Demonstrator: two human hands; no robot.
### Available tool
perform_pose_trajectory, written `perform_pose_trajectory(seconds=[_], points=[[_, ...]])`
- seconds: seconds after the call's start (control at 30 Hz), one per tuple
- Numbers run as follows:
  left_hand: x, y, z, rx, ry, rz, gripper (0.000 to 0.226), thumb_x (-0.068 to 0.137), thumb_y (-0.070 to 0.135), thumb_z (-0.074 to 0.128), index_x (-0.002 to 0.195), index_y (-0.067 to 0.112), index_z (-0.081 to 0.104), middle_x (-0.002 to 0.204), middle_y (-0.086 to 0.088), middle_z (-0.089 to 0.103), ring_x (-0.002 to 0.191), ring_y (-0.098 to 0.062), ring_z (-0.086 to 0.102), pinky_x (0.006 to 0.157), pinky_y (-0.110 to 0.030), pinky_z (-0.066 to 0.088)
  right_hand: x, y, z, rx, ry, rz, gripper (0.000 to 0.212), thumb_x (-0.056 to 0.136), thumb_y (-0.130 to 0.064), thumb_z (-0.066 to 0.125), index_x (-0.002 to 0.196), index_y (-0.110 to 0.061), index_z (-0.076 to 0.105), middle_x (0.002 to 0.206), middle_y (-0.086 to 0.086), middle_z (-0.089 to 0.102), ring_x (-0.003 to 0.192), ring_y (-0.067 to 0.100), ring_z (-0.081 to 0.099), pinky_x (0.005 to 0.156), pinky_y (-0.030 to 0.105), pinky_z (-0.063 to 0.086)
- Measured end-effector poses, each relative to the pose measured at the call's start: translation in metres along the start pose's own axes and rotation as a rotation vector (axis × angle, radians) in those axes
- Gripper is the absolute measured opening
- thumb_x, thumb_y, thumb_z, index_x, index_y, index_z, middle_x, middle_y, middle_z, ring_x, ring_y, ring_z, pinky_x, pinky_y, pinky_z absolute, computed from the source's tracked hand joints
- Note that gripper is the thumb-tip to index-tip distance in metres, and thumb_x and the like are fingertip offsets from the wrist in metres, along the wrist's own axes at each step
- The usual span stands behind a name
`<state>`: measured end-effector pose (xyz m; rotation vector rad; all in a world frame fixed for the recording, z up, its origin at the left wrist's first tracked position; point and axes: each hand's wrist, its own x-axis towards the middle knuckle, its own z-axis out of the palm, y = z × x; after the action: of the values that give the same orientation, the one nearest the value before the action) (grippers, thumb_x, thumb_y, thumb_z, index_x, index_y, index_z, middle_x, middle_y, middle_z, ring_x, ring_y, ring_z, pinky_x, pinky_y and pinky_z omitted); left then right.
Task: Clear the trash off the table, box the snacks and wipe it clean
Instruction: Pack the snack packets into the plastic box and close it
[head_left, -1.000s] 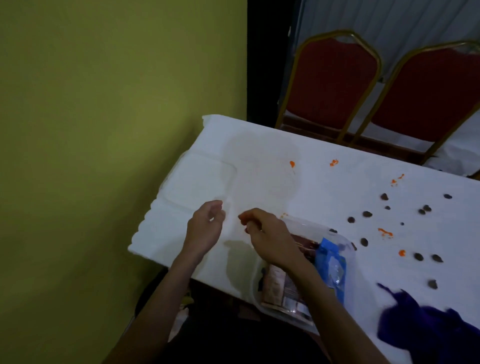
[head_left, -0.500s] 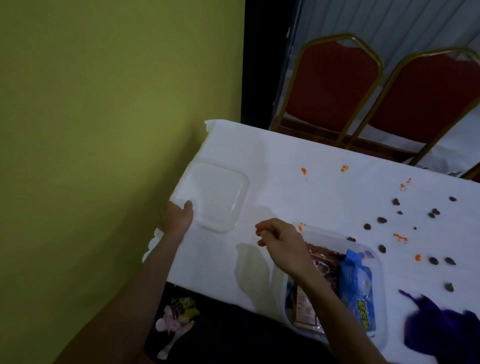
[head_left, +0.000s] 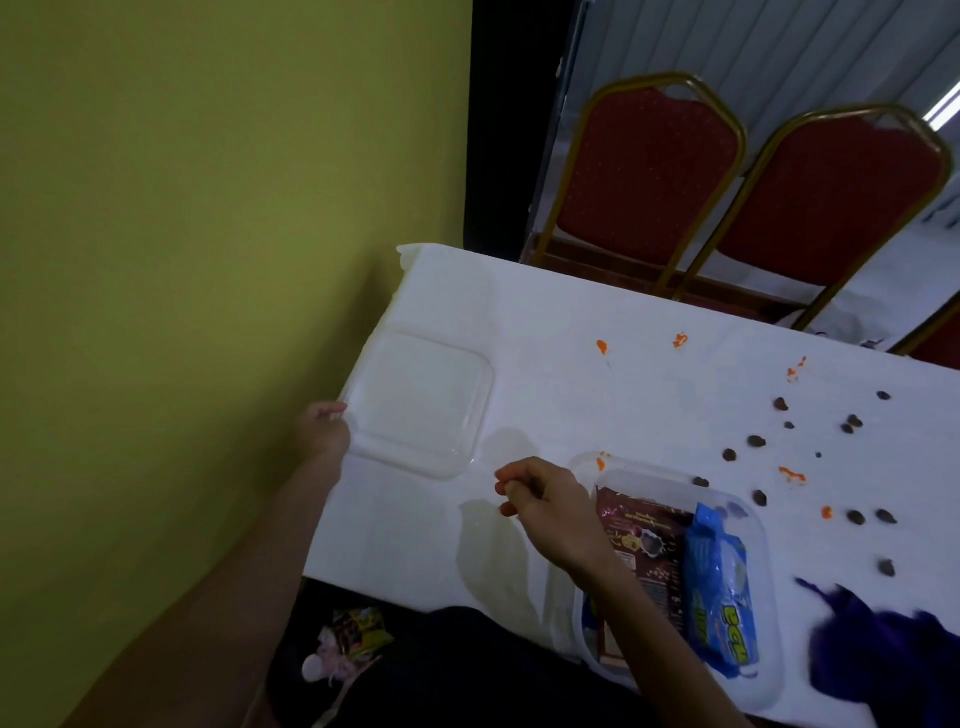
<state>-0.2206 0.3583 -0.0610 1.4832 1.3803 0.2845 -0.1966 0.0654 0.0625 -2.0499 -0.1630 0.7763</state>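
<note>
The left hand (head_left: 324, 431) pinches the left edge of the clear lid (head_left: 421, 400), which lies flat at the table's (head_left: 571, 395) left end. The right hand (head_left: 550, 506) hovers with its fingers curled, nothing visible in them, just left of the clear box (head_left: 639, 475). The box holds a brown snack packet (head_left: 644, 540) and a blue packet (head_left: 719, 587).

No legible lettering on snack packets (head_left: 719, 597)
</note>
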Motion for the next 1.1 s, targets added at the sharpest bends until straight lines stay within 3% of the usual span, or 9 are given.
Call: perform_pose_trajectory(seconds=[0.17, 0.37, 0.47, 0.6, 0.67, 0.8, 0.93, 1.0, 1.1], points=[[-0.028, 0.013, -0.012, -0.077, 0.057, 0.037, 0.031, 0.087, -0.007, 0.058, 0.114, 0.007, 0.056, 0.118, -0.016, 0.063, 0.106, -0.033, 0.062, 0.091, -0.041, 0.051, 0.002, -0.003, 0.001, 0.006, -0.001, 0.005, 0.021, 0.099, -0.014, 0.053, 0.106, -0.022, 0.071, 0.098, -0.007, 0.073, 0.078, 0.003, 0.072, 0.075, 0.017, 0.055], [-0.093, 0.049, -0.031, -0.235, -0.038, 0.136, 0.037, 0.084, -0.006, 0.066, 0.115, 0.01, 0.055, 0.119, -0.012, 0.062, 0.09, -0.019, 0.062, 0.073, -0.031, 0.056, 0.004, -0.008, 0.012, -0.188, -0.005, -0.078, 0.021, 0.096, -0.023, 0.06, 0.116, -0.026, 0.068, 0.112, -0.008, 0.067, 0.09, 0.001, 0.062, 0.08, 0.014, 0.049], [-0.14, 0.073, -0.035, -0.111, -0.081, 0.26, 0.036, 0.084, 0.004, 0.069, 0.113, 0.022, 0.058, 0.114, 0.004, 0.061, 0.092, -0.013, 0.062, 0.078, -0.031, 0.056, 0.003, -0.014, 0.021, -0.265, -0.034, -0.15, 0.041, 0.09, -0.036, 0.069, 0.129, -0.027, 0.058, 0.126, -0.006, 0.056, 0.105, 0.007, 0.058, 0.088, 0.02, 0.046], [-0.194, 0.089, -0.025, 0.045, -0.19, 0.443, 0.043, 0.083, 0.013, 0.074, 0.117, 0.03, 0.054, 0.119, 0.014, 0.058, 0.094, -0.008, 0.063, 0.066, -0.015, 0.047, 0.001, -0.016, 0.031, -0.296, -0.109, -0.219, 0.064, 0.083, -0.048, 0.072, 0.138, -0.029, 0.046, 0.137, -0.007, 0.048, 0.125, 0.01, 0.047, 0.1, 0.028, 0.044], [-0.213, 0.09, -0.015, 0.125, -0.223, 0.51, 0.047, 0.081, 0.016, 0.076, 0.12, 0.03, 0.054, 0.123, 0.013, 0.058, 0.094, -0.008, 0.064, 0.067, -0.013, 0.048, -0.002, -0.015, 0.032, -0.232, -0.016, -0.254, 0.05, 0.084, -0.042, 0.073, 0.124, -0.025, 0.05, 0.126, -0.006, 0.053, 0.113, 0.009, 0.052, 0.09, 0.025, 0.048], [-0.239, 0.086, 0.004, 0.221, -0.308, 0.597, 0.05, 0.082, 0.028, 0.077, 0.126, 0.028, 0.053, 0.128, 0.011, 0.06, 0.095, -0.011, 0.067, 0.083, -0.027, 0.06, -0.006, -0.008, 0.016, -0.197, 0.224, -0.322, 0.022, 0.084, -0.027, 0.068, 0.096, -0.023, 0.05, 0.094, -0.006, 0.063, 0.081, 0.011, 0.06, 0.066, 0.033, 0.051], [-0.244, 0.082, 0.025, 0.15, -0.451, 0.49, 0.033, 0.085, 0.035, 0.073, 0.114, 0.032, 0.058, 0.107, 0.022, 0.064, 0.084, 0.007, 0.065, 0.066, -0.006, 0.049, -0.016, 0.002, -0.012, -0.205, 0.336, -0.318, 0.015, 0.087, -0.026, 0.06, 0.082, -0.023, 0.046, 0.073, -0.008, 0.063, 0.067, 0.007, 0.06, 0.059, 0.03, 0.05], [-0.24, 0.073, 0.037, 0.109, -0.444, 0.396, 0.021, 0.089, 0.037, 0.067, 0.109, 0.03, 0.061, 0.105, 0.017, 0.067, 0.094, 0.002, 0.065, 0.072, -0.012, 0.047, -0.021, 0.007, -0.03, -0.14, 0.396, -0.253, 0.023, 0.087, -0.025, 0.063, 0.074, -0.021, 0.043, 0.064, -0.004, 0.057, 0.059, 0.006, 0.056, 0.058, 0.027, 0.048], [-0.233, 0.051, 0.054, 0.179, -0.365, 0.325, 0.022, 0.095, 0.034, 0.06, 0.114, 0.024, 0.06, 0.117, 0.006, 0.064, 0.113, -0.015, 0.059, 0.084, -0.023, 0.044, -0.033, 0.011, -0.066, 0.219, 0.332, -0.117, 0.014, 0.087, -0.017, 0.066, 0.084, -0.005, 0.059, 0.08, 0.005, 0.072, 0.072, 0.02, 0.07, 0.071, 0.048, 0.06]])
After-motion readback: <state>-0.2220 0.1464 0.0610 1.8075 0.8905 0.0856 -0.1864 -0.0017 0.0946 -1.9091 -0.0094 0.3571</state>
